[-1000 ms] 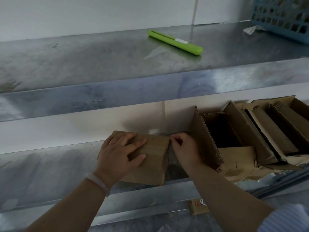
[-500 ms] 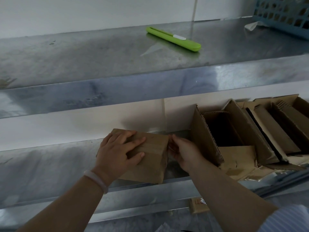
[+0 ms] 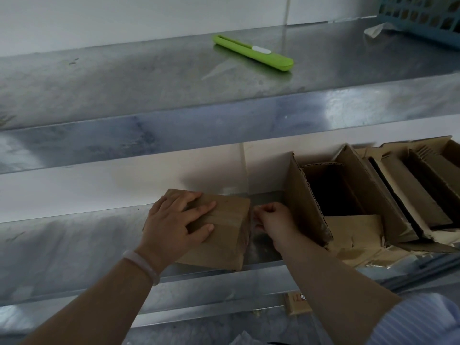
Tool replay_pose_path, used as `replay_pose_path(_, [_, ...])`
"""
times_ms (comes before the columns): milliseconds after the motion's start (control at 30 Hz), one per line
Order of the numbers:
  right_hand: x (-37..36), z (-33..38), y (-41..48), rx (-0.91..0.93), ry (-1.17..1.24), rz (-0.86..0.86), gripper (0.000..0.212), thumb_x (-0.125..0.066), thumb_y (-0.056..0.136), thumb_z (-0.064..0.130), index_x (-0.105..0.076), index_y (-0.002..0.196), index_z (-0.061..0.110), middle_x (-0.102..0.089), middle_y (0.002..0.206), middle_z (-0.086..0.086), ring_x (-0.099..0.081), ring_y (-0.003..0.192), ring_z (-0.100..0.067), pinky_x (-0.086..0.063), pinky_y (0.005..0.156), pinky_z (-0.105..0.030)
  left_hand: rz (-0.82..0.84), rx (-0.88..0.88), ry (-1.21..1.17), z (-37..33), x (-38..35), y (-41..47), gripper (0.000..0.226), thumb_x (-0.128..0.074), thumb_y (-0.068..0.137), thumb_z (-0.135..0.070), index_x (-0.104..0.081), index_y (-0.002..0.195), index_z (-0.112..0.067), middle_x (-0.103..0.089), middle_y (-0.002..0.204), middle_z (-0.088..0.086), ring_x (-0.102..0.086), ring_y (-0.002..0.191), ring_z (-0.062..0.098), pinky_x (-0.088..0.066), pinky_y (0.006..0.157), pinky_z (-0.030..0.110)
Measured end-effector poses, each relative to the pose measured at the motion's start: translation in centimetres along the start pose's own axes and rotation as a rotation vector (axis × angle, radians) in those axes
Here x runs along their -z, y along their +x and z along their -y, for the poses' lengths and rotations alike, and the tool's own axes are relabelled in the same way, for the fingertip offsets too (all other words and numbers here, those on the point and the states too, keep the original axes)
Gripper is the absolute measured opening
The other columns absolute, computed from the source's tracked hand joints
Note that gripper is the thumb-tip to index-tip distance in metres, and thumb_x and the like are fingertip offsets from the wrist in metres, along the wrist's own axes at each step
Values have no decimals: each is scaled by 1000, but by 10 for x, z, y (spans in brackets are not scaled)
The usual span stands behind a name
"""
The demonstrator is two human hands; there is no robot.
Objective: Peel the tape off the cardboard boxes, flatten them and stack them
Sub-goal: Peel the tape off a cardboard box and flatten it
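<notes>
A small closed cardboard box (image 3: 224, 235) sits on the lower metal shelf (image 3: 62, 245), sealed with clear tape across its top. My left hand (image 3: 174, 227) lies flat on the box top, fingers spread, pressing it down. My right hand (image 3: 271, 220) is at the box's right side, its fingertips pinching the clear tape (image 3: 254, 221) at that edge. To the right stand several opened cardboard boxes (image 3: 361, 200), leaning against one another with their flaps up.
A green utility knife (image 3: 254, 53) lies on the upper metal shelf (image 3: 149, 78). A blue plastic basket (image 3: 423, 18) stands at the far right of that shelf, with a scrap of tape (image 3: 375, 29) beside it. The white wall is behind.
My right hand has slid from the box's top right corner down its right side and now pinches the tape there. The left hand stays pressed on the box top.
</notes>
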State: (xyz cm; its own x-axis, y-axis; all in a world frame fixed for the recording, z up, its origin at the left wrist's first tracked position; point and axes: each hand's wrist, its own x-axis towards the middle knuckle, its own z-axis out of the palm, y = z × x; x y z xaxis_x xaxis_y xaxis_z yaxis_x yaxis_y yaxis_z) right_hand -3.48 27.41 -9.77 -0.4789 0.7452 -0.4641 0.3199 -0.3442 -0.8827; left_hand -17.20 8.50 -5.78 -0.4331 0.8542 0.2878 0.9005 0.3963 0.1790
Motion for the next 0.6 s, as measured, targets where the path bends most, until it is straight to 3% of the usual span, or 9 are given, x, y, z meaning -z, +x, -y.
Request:
replay_pose_path(100, [1,-3,-3,46,-43,-13,11,-67,90,13,-57,87,18,-66,99,-10,-64,96,-28,-54,90,-47,-5,-1,-1,0,0,0,48,-41,84,-65,-58,126,-47,-54,133,-12,-50,121,14,-37,103,42])
replay_pose_path(200, [2,-3,-7,97,-42,9,12,-66,91,19,-66,102,14,-69,102,-7,-65,94,-21,-53,77,-31,-8,-5,1,0,-1,0,48,-41,84,-65,-58,126,-46,-54,133,-11,-50,120,14,-37,103,41])
replay_pose_path(300, [3,-2,-12,56,-10,54,16,-58,96,25,-66,108,17,-69,103,-3,-63,92,-14,-47,68,-23,9,-1,2,0,-1,0,49,-40,85,-66,-56,127,-47,-52,134,-12,-49,121,14,-37,104,44])
replay_pose_path(500, [5,1,-7,10,151,99,29,-71,86,8,-59,113,11,-66,105,-5,-63,91,-17,-52,76,-27,10,5,3,-1,0,1,49,-40,84,-67,-56,126,-48,-52,134,-13,-49,121,13,-35,105,42])
replay_pose_path(600, [2,2,-4,46,103,28,19,-65,90,5,-62,107,15,-67,108,-11,-63,91,-21,-53,81,-36,9,26,-9,-2,1,0,49,-41,83,-67,-57,125,-48,-52,134,-14,-50,121,14,-36,104,45])
